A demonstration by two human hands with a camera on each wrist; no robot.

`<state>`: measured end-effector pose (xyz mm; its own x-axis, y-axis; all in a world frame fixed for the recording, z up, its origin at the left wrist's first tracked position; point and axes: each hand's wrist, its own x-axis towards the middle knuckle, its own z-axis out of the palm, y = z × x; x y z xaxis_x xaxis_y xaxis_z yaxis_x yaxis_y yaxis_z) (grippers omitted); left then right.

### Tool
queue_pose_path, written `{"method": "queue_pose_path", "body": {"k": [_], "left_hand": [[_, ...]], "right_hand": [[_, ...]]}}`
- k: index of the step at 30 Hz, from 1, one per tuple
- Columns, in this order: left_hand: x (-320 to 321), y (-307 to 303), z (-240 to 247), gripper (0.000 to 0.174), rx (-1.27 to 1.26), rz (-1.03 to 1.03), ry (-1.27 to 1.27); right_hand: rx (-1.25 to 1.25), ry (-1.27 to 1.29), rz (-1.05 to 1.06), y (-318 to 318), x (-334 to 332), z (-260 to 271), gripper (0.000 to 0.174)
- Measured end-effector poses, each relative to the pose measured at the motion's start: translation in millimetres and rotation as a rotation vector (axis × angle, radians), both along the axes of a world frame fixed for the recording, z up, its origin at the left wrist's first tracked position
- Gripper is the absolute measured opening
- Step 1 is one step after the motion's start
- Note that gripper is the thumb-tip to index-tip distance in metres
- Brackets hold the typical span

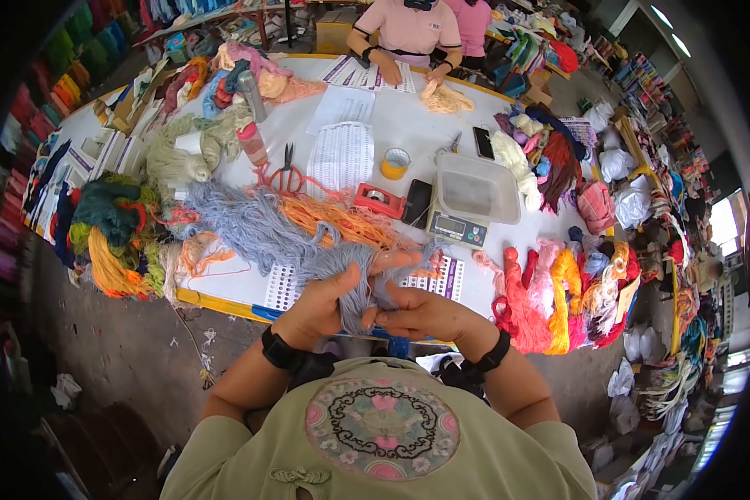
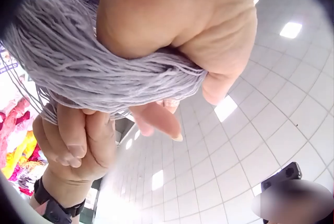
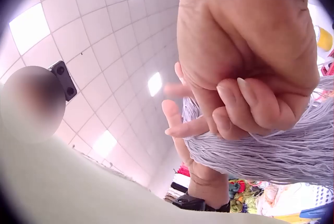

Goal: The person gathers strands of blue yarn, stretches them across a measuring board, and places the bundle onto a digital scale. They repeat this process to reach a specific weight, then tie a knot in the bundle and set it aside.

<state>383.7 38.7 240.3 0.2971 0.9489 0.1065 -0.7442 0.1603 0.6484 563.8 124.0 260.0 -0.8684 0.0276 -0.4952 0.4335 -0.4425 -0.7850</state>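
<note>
A hank of grey-blue yarn (image 1: 350,268) is bunched between both hands in front of the body, close over the table's near edge. My left hand (image 1: 318,307) grips the bundle, with the thumb on one side and the fingers behind it. In the left wrist view the thick yarn strands (image 2: 104,75) run under that palm. My right hand (image 1: 429,315) faces it, fingers curled and holding strands at the bundle's side. The right wrist view shows those bent fingers (image 3: 250,101) against the yarn (image 3: 261,153). More grey-blue yarn (image 1: 250,218) trails back over the table.
Orange yarn (image 1: 308,218) lies behind the hank, near scissors (image 1: 286,177) and a red tape holder (image 1: 380,201). A scale (image 1: 458,228) bears a clear plastic tray (image 1: 477,190). Coloured skeins (image 1: 529,312) lie at right, green ones (image 1: 108,212) at left. Another person (image 1: 408,33) works opposite.
</note>
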Motion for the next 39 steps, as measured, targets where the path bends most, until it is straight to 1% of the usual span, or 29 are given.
{"method": "queue_pose_path", "body": {"k": [2, 4, 6, 8, 9, 10, 12, 13, 14, 15, 16, 17, 18, 19, 20, 21, 22, 24, 25, 26, 27, 28, 30, 31, 32, 34, 36, 37, 39], "left_hand": [[-1.8, -3.3, -6.2, 0.067, -0.008, 0.0, -0.007], [-4.0, -4.6, -9.0, 0.063, -0.017, -0.004, -0.011], [-5.6, -3.5, -8.4, 0.057, 0.051, 0.048, 0.026], [-5.7, -2.0, -7.3, 0.057, 0.061, 0.091, -0.007], [-5.2, -1.6, -5.5, 0.057, 0.072, 0.135, -0.04], [-3.6, -2.5, -2.9, 0.057, 0.073, 0.138, -0.038], [3.8, -3.7, 10.2, 0.052, -0.063, 0.34, 0.133], [6.8, -1.3, 8.4, 0.052, -0.061, 0.341, 0.135], [10.0, 1.4, 3.8, 0.054, -0.017, 0.378, 0.188], [12.6, 3.2, 0.0, 0.056, 0.027, 0.412, 0.241], [14.2, 4.1, -2.4, 0.056, 0.026, 0.41, 0.244], [15.2, 4.8, -3.8, 0.059, 0.058, 0.395, 0.32], [16.4, 5.5, -4.3, 0.062, 0.09, 0.38, 0.396], [18.7, 5.9, -4.2, 0.062, 0.09, 0.376, 0.397], [21.3, 6.0, -2.9, 0.063, 0.12, 0.393, 0.467], [22.5, 6.0, -1.2, 0.065, 0.15, 0.412, 0.536], [22.4, 5.4, 1.9, 0.065, 0.15, 0.412, 0.537], [21.7, 3.5, 7.8, 0.06, 0.102, 0.413, 0.606], [22.0, 2.9, 5.3, 0.06, 0.101, 0.414, 0.605], [22.7, 1.7, 2.8, 0.055, 0.023, 0.433, 0.54], [23.3, 1.0, 1.4, 0.051, -0.054, 0.45, 0.474], [23.5, 0.2, 1.4, 0.051, -0.054, 0.45, 0.472], [24.5, -0.6, 11.5, 0.044, -0.145, 0.447, 0.414], [24.5, -0.2, 5.4, 0.044, -0.144, 0.446, 0.414], [24.8, 0.6, -1.2, 0.045, -0.157, 0.428, 0.427], [25.2, 1.8, -10.9, 0.046, -0.17, 0.408, 0.44], [27.5, 6.5, -6.2, 0.047, 0.085, 0.486, 0.637], [27.7, 6.7, -4.5, 0.047, 0.085, 0.484, 0.638], [27.9, 7.1, -0.7, 0.048, 0.099, 0.446, 0.65]], "right_hand": [[0.035, 0.113, -0.005, 0.8, -0.7, -5.4, 0.028], [0.099, 0.126, -0.045, 4.2, 0.5, -8.8, 0.027], [0.162, 0.137, -0.084, 7.8, 4.3, -15.0, 0.027], [0.313, -0.014, -0.247, 10.3, 9.0, -21.2, 0.027], [0.414, -0.011, -0.347, 8.6, 8.8, -21.0, 0.023], [0.414, -0.009, -0.344, 9.0, 8.1, -20.7, 0.023], [0.672, -0.044, -0.652, 10.4, 6.6, -19.7, 0.015], [0.658, 0.04, -0.667, 11.9, 7.2, -16.3, 0.013], [0.658, 0.042, -0.667, 9.9, 5.6, -9.4, 0.013], [0.632, 0.145, -0.639, 5.8, 2.4, -1.1, 0.012], [0.604, 0.248, -0.613, 2.4, -1.0, 2.5, 0.012], [0.602, 0.249, -0.618, -0.5, -6.1, 1.2, 0.012], [0.683, 0.326, -0.588, -3.4, -11.8, -0.7, 0.01], [0.765, 0.402, -0.556, -4.5, -14.4, -2.7, 0.009], [0.764, 0.402, -0.559, -4.8, -13.5, -5.8, 0.009], [0.662, 0.369, -0.543, -5.2, -12.2, -9.8, 0.008], [0.56, 0.337, -0.526, -5.1, -11.3, -12.0, 0.006], [0.551, 0.319, -0.528, -2.6, -7.7, -12.0, 0.005], [0.545, 0.301, -0.532, -1.7, -6.3, -11.9, 0.005], [0.544, 0.299, -0.53, -1.9, -6.4, -10.2, 0.005], [0.473, 0.282, -0.592, -2.3, -6.5, -6.9, 0.006], [0.402, 0.264, -0.653, -2.5, -6.4, -5.1, 0.007], [0.37, 0.258, -0.663, -1.8, -5.7, -7.9, 0.008], [0.337, 0.253, -0.673, -1.3, -5.6, -8.8, 0.01], [0.338, 0.253, -0.675, -1.2, -5.9, -7.8, 0.01], [0.478, 0.173, -0.553, -1.9, -6.9, -5.1, 0.011], [0.541, 0.204, -0.538, -1.7, -7.1, -13.3, 0.012], [0.604, 0.236, -0.52, -1.3, -7.2, -16.1, 0.013], [0.583, 0.201, -0.503, -0.3, -5.4, -10.6, 0.013]]}}
